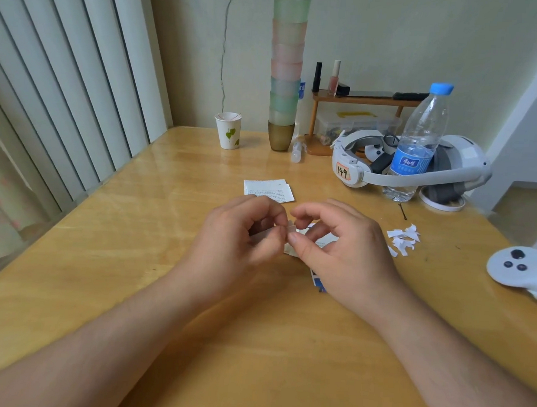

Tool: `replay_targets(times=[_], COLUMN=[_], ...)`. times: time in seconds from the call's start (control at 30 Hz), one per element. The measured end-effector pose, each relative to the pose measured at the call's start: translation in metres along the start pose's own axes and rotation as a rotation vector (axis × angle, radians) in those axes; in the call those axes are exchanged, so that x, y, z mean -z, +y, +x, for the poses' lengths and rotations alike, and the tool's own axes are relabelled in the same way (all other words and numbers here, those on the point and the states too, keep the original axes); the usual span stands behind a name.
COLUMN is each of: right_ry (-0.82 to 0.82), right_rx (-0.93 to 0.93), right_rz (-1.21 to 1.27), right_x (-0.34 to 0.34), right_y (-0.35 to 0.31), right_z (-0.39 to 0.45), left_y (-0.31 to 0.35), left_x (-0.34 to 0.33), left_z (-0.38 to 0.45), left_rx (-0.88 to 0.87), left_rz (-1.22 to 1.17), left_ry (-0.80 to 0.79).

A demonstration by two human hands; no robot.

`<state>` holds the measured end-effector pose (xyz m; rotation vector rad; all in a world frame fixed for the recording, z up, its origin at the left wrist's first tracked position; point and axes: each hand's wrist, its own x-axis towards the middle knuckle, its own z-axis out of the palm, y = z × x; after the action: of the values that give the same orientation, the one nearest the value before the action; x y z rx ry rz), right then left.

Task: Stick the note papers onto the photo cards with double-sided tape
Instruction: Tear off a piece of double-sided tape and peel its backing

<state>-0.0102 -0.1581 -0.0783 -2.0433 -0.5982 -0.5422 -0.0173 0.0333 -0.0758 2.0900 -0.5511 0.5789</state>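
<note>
My left hand (243,233) and my right hand (343,248) meet over the middle of the table, both pinching a small whitish piece of double-sided tape (291,228) between fingertips. Under my right hand lies a photo card (317,282); only its blue-and-white corner shows. A note paper (269,190) with printed text lies flat just beyond my hands. More paper beneath my fingers is mostly hidden.
Torn white backing scraps (403,238) lie to the right. A water bottle (418,143) and VR headset (414,168) stand at back right, a white controller (518,265) at the right edge. A tall cup stack (286,72) and paper cup (228,130) stand at the back.
</note>
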Motion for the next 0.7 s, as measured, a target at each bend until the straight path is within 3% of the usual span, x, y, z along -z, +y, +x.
replay_targets(times=[0.17,0.43,0.7], right_ry=[0.039,0.028,0.004], right_rx=[0.237,0.279,0.318], right_rz=[-0.16,-0.138,-0.119], right_x=[0.004,0.003,0.006], right_y=[0.003,0.003,-0.002], right_z=[0.003,0.003,0.004], left_y=[0.0,-0.001,0.0], left_x=[0.004,0.007,0.012], left_z=[0.001,0.002,0.003], left_rx=[0.086,0.012,0.152], left_rz=[0.001,0.081,-0.335], left_ry=[-0.081,-0.128,-0.245])
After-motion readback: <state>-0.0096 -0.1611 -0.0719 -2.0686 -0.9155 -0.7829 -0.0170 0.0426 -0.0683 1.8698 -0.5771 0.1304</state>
